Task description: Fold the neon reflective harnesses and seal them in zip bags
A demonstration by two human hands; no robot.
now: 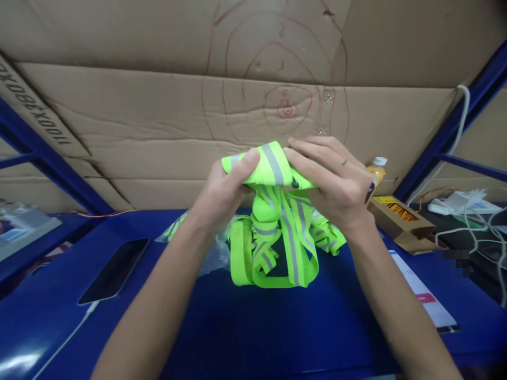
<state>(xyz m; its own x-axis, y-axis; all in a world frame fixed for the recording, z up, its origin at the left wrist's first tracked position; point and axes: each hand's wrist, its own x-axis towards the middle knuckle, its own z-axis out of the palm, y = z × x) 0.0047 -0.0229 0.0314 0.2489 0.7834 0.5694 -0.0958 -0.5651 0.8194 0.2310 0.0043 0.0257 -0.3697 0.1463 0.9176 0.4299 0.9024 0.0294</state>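
Both hands raised above blue table (253, 327), pinching bunched top of neon-yellow reflective strap vest (273, 211). Left hand (225, 192) thumb clamps fold; right hand (332, 179) fingers curl over it, likely so loops hang free. Fabric soft, webbed, grey-striped. Phone (114, 270) flat, left of left forearm; bottle (377, 170), cardboard box (400, 219) just beyond right hand.

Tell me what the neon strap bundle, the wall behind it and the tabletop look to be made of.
Strap bundle: soft woven fabric, likely polyester webbing, fluorescent yellow-green with matte grey reflective-looking stripes; it folds and droops limply between the left hand and right hand. Wall: brown corrugated cardboard, matte, creased, with red pen marks. Tabletop: smooth glossy blue, probably painted metal, showing soft reflections.
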